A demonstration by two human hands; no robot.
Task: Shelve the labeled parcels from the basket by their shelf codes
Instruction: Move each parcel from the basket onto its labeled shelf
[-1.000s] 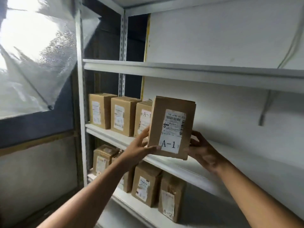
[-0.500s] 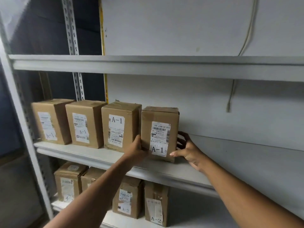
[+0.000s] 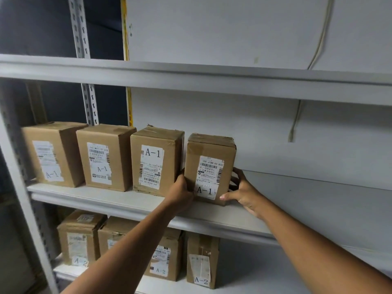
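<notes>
Gripping the A-1 parcel [image 3: 210,169] from both sides, left hand [image 3: 180,193] hides its fingers; right hand [image 3: 244,193] half-spread.

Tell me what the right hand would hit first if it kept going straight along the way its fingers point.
The right hand points up and left into the shelf, fingers already against the right side of the held box. Going on, it would press into that box at once; past it stands the next A-1 box. Depth behind is unclear.
</notes>
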